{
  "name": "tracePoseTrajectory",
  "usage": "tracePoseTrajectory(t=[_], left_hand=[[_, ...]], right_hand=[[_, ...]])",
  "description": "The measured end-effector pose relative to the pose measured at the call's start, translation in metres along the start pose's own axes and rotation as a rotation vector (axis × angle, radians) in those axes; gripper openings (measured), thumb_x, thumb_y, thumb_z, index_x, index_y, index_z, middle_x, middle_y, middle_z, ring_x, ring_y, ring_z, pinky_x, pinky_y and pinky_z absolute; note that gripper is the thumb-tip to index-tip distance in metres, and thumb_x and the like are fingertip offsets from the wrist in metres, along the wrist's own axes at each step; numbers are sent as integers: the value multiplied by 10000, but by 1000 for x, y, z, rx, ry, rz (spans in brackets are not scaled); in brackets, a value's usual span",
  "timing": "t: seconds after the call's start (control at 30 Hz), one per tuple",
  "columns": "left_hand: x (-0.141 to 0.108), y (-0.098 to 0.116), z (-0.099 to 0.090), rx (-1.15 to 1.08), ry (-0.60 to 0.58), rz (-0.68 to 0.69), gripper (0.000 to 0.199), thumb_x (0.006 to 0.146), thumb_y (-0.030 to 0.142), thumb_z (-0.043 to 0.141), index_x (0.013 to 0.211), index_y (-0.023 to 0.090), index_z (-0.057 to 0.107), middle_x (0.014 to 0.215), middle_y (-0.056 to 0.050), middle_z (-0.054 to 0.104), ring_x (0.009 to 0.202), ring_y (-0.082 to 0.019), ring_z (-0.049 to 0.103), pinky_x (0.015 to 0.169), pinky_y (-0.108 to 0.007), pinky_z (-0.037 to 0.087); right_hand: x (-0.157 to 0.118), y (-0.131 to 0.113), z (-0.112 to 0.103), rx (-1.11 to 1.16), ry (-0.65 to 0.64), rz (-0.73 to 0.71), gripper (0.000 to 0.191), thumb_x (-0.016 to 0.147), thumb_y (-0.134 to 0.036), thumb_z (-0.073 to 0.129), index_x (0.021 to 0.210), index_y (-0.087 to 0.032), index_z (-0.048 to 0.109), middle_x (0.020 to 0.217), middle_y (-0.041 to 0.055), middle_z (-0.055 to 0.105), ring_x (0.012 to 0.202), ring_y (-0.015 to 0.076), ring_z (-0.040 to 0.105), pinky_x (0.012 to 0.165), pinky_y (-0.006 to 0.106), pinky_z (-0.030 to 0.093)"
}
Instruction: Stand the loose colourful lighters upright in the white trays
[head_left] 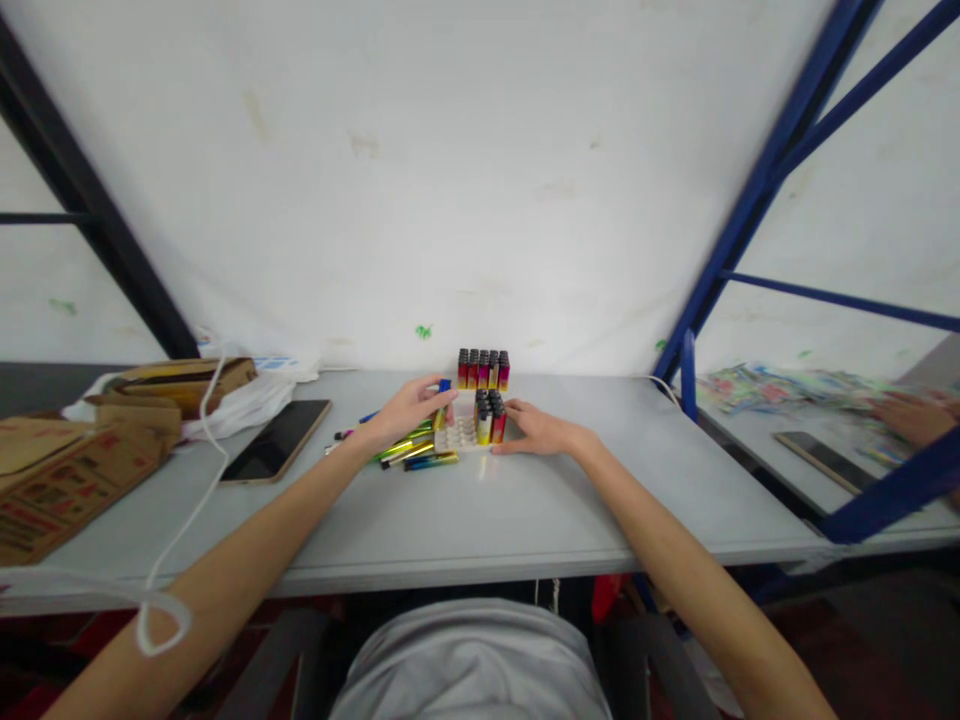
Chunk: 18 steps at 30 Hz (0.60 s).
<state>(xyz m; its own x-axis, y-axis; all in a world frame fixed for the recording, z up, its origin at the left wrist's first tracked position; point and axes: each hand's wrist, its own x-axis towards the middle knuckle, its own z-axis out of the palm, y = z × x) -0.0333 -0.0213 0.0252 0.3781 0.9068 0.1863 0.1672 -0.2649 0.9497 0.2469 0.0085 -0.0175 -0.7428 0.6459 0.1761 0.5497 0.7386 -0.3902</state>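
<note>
A lighter with a blue top (445, 385) is pinched in my left hand (411, 410), above the left side of a white tray with round holes (457, 436). Several upright lighters (490, 418) with black tops and colourful bodies fill the tray's right part. My right hand (536, 430) curls round the tray's right end, thumb at the front corner and fingers beside the standing lighters. Under and beside my left hand lies a loose pile of shiny lighters (409, 455), partly hidden by that hand. Behind the tray stands a block of upright lighters (484, 370).
On the left are a dark phone (277, 442), an open cardboard box (75, 465) and a white cable (201, 500). A blue metal frame (739, 225) stands at right. Beyond it are colourful packets (780, 385), another phone (825, 460) and another person's hand (911, 415).
</note>
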Motion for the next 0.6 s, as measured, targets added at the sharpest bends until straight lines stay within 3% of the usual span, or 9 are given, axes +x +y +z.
tracePoseTrajectory(t=[0.1, 0.23, 0.37, 0.47, 0.6], left_hand=[[0, 0, 3, 57, 9, 12, 458, 849, 623, 649, 947, 182, 575, 668, -4, 648, 622, -152, 616, 626, -279, 493], [1, -2, 5, -52, 28, -30, 447, 870, 639, 599, 1006, 220, 524, 646, 61, 522, 486, -95, 452, 492, -229, 373], [2, -6, 7, 12, 99, -101, 460, 891, 681, 533, 825, 231, 469, 556, 100, 313, 427, -82, 261, 437, -223, 212], [2, -5, 7, 252, 205, -54, 514, 897, 676, 494, 658, 224, 434, 508, 65, 343, 459, -110, 314, 464, -264, 237], [0, -1, 9, 551, 241, 17, 467, 896, 544, 455, 562, 217, 452, 503, 23, 437, 550, -152, 421, 539, -297, 275]], right_hand=[[0, 0, 0, 15, 1, 3, 868, 851, -695, 676, 1478, -124, 488, 1458, 205, 514, 1344, 344, 519, 1179, 510, 399], [-1, -2, -1, 6, -5, -3, 847, 864, -686, 667, 1465, -113, 500, 1452, 209, 518, 1343, 346, 517, 1178, 508, 402], [-1, -6, -4, -12, -23, 6, 846, 880, -687, 647, 1468, -99, 493, 1457, 210, 507, 1358, 337, 508, 1186, 476, 399], [-2, -6, -4, -18, -27, 16, 845, 880, -690, 643, 1470, -106, 490, 1466, 206, 498, 1365, 335, 503, 1190, 475, 396], [-2, -6, -4, -23, -33, 15, 826, 889, -668, 647, 1473, -106, 485, 1467, 206, 495, 1366, 339, 495, 1192, 490, 390]])
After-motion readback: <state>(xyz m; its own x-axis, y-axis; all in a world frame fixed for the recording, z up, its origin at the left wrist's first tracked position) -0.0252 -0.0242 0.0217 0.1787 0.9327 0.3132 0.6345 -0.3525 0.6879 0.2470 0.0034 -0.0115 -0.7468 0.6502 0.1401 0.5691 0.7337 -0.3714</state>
